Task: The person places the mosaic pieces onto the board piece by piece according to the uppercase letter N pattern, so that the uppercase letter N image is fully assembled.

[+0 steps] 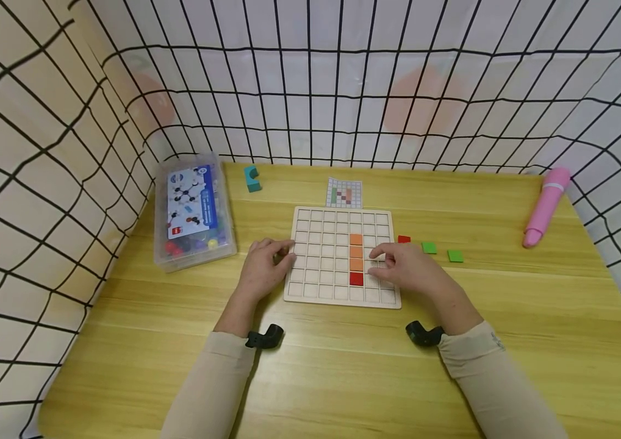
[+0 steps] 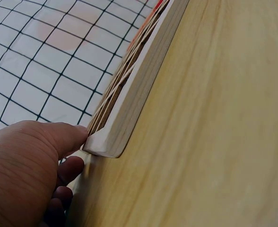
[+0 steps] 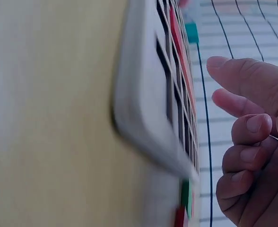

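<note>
Touches with the left hand [image 1: 268, 263] the left edge of the wooden grid board [image 1: 316, 279]; puts the thumb against this edge and bends the other fingers loosely beside it, without clasping the wood. Hovers with the right hand [image 1: 412, 266] over the right part of the same board, with thumb and forefinger apart, the other fingers curled in, nothing grasped. Flat on the table [image 1: 332, 372], in the middle, this board. In its 5th column from the left, 3 orange tiles [image 1: 356, 252] in line, then 1 red tile [image 1: 357, 279] on the near side of them. Just beside the right edge, 1 loose red tile [image 1: 404, 239], partly hidden by the right hand; farther right, 2 green tiles [image 1: 455, 256], apart from each other. At the far edge, a small printed card [image 1: 344, 194] with coloured squares. To the left, a clear plastic box [image 1: 195, 263] with a blue-and-white label [image 1: 192, 201]; near it, a teal block [image 1: 252, 182] with a rounded notch. At far right, a pink cylindrical object [image 1: 545, 210].
</note>
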{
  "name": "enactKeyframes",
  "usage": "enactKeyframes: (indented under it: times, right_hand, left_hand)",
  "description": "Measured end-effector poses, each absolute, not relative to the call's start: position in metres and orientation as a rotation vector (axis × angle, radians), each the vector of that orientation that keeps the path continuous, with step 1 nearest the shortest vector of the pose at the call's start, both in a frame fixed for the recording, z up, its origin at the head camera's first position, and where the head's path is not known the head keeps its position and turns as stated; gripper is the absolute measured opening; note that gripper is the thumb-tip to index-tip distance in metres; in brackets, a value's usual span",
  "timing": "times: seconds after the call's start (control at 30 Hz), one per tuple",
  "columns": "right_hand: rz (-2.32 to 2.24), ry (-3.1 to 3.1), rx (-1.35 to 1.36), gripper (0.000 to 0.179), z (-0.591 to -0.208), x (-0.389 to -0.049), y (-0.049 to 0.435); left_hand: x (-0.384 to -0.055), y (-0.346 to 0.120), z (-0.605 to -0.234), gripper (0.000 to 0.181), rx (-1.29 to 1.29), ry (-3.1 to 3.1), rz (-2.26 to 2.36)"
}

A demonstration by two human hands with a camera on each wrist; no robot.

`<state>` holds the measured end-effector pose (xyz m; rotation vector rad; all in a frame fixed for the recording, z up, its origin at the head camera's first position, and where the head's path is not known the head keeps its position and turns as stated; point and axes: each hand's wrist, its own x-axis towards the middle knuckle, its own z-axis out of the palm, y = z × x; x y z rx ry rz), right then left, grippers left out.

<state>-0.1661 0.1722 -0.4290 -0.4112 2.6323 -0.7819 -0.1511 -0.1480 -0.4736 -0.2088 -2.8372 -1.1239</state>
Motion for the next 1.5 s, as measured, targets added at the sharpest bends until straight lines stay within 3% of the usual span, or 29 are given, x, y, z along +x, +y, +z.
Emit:
enactKeyframes:
  times: [0.67,1.5]
  right_hand:
    - [-0.706,2.768,-0.304,0.034,-0.438,-0.204,0.246]
    - [-0.663,2.719,-0.284,0.039,-0.441,-0.220,0.249]
  left_hand:
    - [-0.150,-0.148,-0.474,0.035,-0.188,-2.857,-1.124]
    - [-0.152,-0.148,-0.474,0.034,-0.210,-2.839,-1.112]
